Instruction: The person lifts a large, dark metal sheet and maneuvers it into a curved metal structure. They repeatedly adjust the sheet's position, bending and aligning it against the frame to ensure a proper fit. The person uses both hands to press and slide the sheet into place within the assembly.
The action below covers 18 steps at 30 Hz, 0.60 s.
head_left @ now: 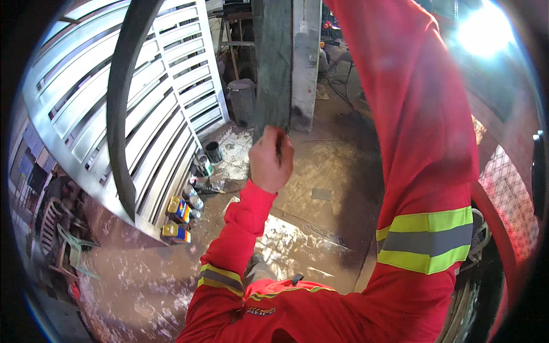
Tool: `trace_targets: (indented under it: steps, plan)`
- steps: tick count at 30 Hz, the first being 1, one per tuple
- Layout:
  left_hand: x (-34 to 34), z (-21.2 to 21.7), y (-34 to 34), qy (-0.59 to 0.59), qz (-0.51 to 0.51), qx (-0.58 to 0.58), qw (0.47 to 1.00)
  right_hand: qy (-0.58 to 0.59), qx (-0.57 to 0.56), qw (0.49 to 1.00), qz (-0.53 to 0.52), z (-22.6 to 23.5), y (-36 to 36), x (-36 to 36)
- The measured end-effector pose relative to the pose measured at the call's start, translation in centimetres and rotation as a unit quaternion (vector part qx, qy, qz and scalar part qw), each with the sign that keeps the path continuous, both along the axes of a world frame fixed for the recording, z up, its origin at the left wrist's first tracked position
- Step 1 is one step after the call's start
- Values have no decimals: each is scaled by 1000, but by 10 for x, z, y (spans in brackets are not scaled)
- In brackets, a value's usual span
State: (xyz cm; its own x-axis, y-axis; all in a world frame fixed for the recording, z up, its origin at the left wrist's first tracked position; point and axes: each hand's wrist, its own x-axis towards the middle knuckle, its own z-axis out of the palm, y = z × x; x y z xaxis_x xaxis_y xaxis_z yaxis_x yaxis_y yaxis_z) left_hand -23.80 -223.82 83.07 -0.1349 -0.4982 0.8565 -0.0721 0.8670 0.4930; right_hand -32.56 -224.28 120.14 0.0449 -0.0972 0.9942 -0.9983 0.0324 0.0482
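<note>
My left hand (273, 159) is raised in the middle of the view with its fingers curled closed. Whatever lies inside them, if anything, is hidden. Directly behind its fingers is the lower part of a dark grey-green upright beam (273, 68); I cannot tell whether the hand touches it. My right arm (426, 143), in a red sleeve with a yellow and grey band, reaches up past the top edge, and the right hand is out of view. To the left leans a large white slatted metal panel (166, 97), crossed by a dark curved bar (117, 114).
Yellow and blue cans (175, 232), an open dark can (214, 152) and other containers stand along the panel's foot. A grey bin (242, 100) is behind. A green plastic chair (77, 246) sits far left. Bright light (485, 31) glares at upper right. The floor (137, 286) is stained and dusty.
</note>
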Motion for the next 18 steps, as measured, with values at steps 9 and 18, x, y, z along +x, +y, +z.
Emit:
trace_targets:
  steps: [9, 18]
  plan:
    - [-9, 30, -151, -254, -476, -239, 808, -51, 2, 999, -7, -56, -240, -115]
    - [-134, 190, -403, -94, 233, -456, 854, -165, -51, 984, 48, -143, -397, -236]
